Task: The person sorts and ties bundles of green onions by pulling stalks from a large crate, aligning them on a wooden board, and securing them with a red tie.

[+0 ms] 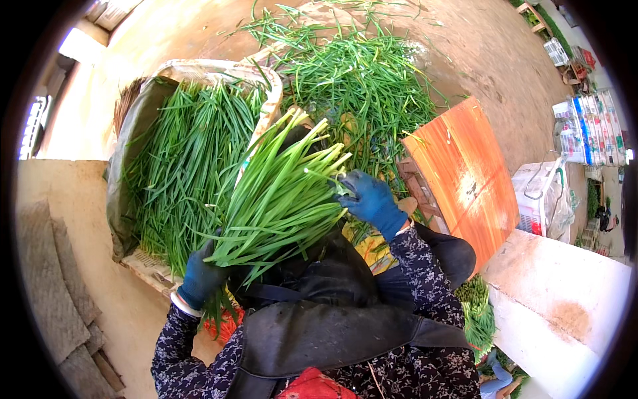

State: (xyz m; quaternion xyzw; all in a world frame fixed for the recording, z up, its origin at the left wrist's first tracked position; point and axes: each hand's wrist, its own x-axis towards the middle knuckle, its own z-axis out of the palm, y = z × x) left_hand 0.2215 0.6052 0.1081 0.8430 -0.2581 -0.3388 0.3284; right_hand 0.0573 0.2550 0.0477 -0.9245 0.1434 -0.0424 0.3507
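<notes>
A thick bunch of flat green leaves, likely garlic chives (279, 199), lies across my lap with its pale cut ends toward the upper right. My left hand (204, 274), in a blue work glove, grips the leafy end at the lower left. By the stem ends is my gloved right hand (374, 199), its fingertips pinched on a thin pale leaf or stem (324, 175) at the bunch's edge. Left of the bunch, a white plastic crate (274, 95) lined with dark cloth (122, 199) is filled with more chives (194, 169).
Loose leaves (359, 80) are heaped on the floor beyond my knees. An orange wood-grain board (466, 174) rests on a wooden stand at right, beside a white foam box (558, 294) and a white basket (538, 194). Another person's arm (498, 379) shows at lower right.
</notes>
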